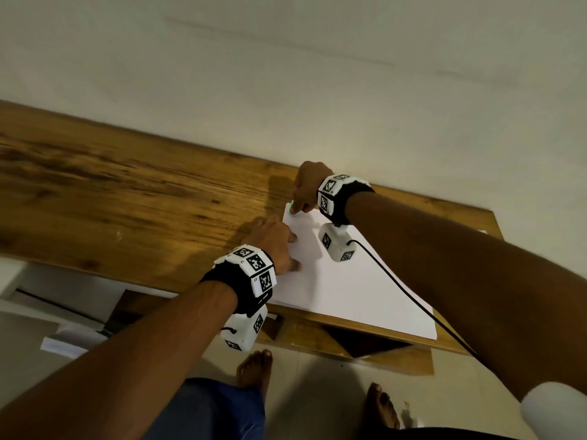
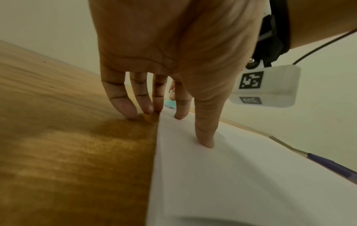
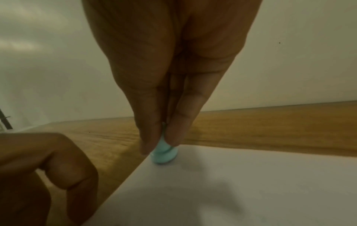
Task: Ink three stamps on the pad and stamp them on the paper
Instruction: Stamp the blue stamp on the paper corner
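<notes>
The right hand (image 3: 170,91) pinches a stamp (image 3: 164,154) onto the paper's (image 1: 349,287) far corner; the left hand (image 2: 164,61), fingers flat, steadies its edge (no prints or pad visible).

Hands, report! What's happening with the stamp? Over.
Right hand pinches teal stamp, pressed on paper corner. Left hand steadies paper edge. Nothing blocking.
</notes>
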`<state>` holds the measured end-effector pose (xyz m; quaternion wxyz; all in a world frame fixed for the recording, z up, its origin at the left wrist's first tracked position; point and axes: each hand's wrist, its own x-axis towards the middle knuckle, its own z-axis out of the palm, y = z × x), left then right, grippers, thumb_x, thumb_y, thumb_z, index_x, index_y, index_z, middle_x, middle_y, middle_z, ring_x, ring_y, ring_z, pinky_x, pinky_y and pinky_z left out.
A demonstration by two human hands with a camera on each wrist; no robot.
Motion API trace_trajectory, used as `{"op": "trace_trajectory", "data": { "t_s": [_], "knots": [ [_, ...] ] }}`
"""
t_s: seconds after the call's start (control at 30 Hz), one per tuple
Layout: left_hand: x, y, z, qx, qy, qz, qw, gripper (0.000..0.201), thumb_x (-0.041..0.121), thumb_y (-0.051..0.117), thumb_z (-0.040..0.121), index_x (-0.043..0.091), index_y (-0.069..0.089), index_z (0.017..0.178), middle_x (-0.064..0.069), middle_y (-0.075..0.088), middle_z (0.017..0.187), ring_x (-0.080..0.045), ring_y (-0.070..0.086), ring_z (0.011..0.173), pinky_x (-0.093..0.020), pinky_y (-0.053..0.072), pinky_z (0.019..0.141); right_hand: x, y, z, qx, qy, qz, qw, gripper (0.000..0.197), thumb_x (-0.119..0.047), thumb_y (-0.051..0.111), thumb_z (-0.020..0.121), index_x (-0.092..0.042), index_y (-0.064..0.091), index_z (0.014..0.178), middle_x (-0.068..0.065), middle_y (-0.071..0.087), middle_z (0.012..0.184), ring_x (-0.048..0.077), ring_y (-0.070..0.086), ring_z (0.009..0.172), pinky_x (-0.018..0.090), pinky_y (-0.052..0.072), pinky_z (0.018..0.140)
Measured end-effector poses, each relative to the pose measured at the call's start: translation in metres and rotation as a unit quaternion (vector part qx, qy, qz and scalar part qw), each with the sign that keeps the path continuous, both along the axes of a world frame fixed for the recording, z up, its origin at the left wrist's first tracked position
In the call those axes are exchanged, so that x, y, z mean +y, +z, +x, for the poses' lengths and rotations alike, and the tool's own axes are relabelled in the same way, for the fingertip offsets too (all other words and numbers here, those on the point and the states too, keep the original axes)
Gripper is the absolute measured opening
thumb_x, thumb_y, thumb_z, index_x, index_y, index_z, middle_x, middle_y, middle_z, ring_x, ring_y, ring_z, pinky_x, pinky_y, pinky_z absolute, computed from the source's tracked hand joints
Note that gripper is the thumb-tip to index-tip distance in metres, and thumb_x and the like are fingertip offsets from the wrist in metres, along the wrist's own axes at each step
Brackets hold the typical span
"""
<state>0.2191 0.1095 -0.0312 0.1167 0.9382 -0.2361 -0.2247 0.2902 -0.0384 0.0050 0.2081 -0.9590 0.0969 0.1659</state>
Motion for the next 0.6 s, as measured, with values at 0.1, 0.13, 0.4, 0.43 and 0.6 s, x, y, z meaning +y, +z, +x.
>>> {"op": "trace_trajectory", "data": {
  "t_s": [0.1,0.13,0.4,0.43,0.6],
  "knots": [
    [0.000,0.002,0.003,0.009,0.009,0.001,1.000,0.076,0.054,0.077,0.069,0.027,0.053,0.135,-0.006,0.041,0.142,-0.029,0.035,0.133,-0.038,0.030,0.109,-0.003,-0.002,0.002,0.006,-0.014,0.022,1.000,0.030,-0.013,0.095,0.058,-0.001,0.073,0.076,0.008,0.075,0.065,0.018,0.075,0.058,0.042,0.065,0.068],
    [0.000,0.002,0.004,0.016,0.011,0.002,1.000,0.076,0.053,0.078,0.069,0.027,0.053,0.135,-0.005,0.042,0.142,-0.029,0.036,0.133,-0.037,0.031,0.108,-0.004,-0.003,0.000,0.005,-0.019,0.032,0.999,0.032,-0.014,0.095,0.057,-0.001,0.074,0.077,0.008,0.076,0.066,0.019,0.076,0.060,0.044,0.065,0.069],
    [-0.006,0.007,-0.001,0.010,0.022,0.017,1.000,0.077,0.054,0.080,0.066,0.027,0.056,0.133,-0.005,0.042,0.143,-0.029,0.037,0.133,-0.038,0.035,0.109,0.001,-0.006,-0.019,-0.043,-0.050,0.032,0.997,0.029,-0.020,0.092,0.065,-0.004,0.075,0.083,0.011,0.077,0.088,0.026,0.075,0.081,0.041,0.063,0.078],
    [-0.006,0.008,-0.001,0.006,0.021,0.017,1.000,0.076,0.054,0.079,0.066,0.027,0.056,0.133,-0.006,0.041,0.143,-0.030,0.036,0.134,-0.040,0.034,0.110,-0.001,-0.007,-0.021,-0.044,-0.059,0.046,0.996,0.031,-0.020,0.092,0.066,-0.004,0.076,0.087,0.011,0.078,0.090,0.025,0.075,0.083,0.041,0.062,0.080],
    [-0.008,0.010,-0.002,-0.008,0.019,0.027,0.999,0.075,0.053,0.079,0.068,0.026,0.056,0.134,-0.006,0.043,0.136,-0.030,0.040,0.130,-0.040,0.037,0.107,-0.028,-0.013,-0.037,-0.148,-0.217,0.203,0.943,0.020,-0.030,0.090,0.066,-0.017,0.076,0.072,0.000,0.075,0.074,0.013,0.070,0.070,0.031,0.060,0.074]
  ]
}}
